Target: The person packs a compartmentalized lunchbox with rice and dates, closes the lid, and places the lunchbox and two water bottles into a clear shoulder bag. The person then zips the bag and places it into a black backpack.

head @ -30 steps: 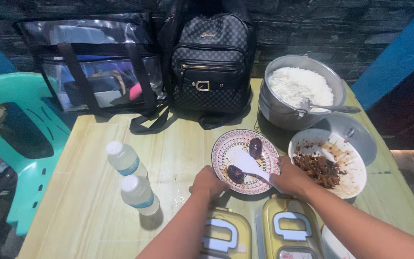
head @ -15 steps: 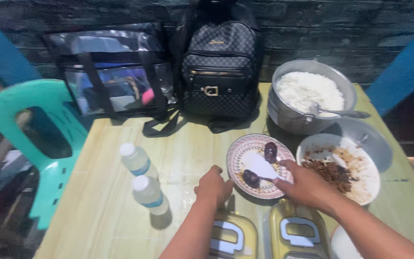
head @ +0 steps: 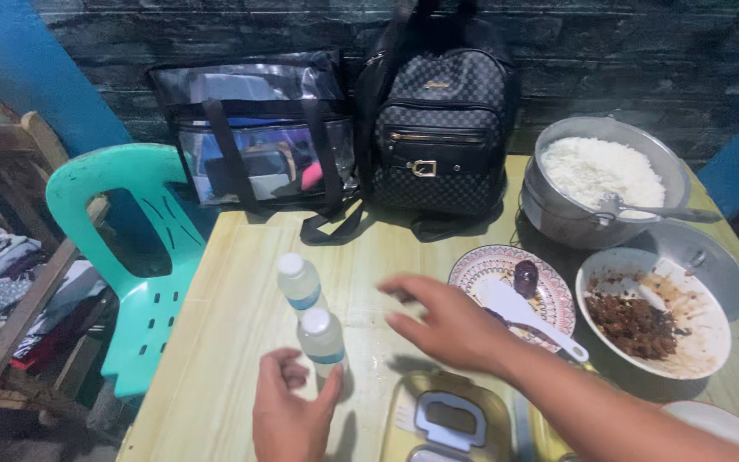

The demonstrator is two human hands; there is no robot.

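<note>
Two small clear plastic bottles with white caps stand on the pale wooden table [head: 215, 342]: a far bottle [head: 299, 282] and a near bottle [head: 322, 340]. My left hand [head: 288, 415] is low at the front, fingers loosely curled, its thumb right beside the near bottle; whether it touches is unclear. My right hand [head: 446, 323] reaches leftward over the table with fingers spread, blurred and holding nothing. It is just left of a patterned plate [head: 549, 291] that carries a white spoon [head: 528, 318] and a dark piece of food [head: 525, 275].
A white bowl [head: 703, 342] of brown food sits to the right, and a metal pot of rice [head: 600, 175] with a spoon stands behind it. A lidded lunch box [head: 446, 419] is near the front. A black backpack [head: 442, 128] and a clear tote bag [head: 258, 137] line the back. A turquoise chair [head: 130, 257] stands at the left.
My right hand has let go of the white spoon on the plate and swung left toward the bottles. My left hand has shifted left, next to the near bottle.
</note>
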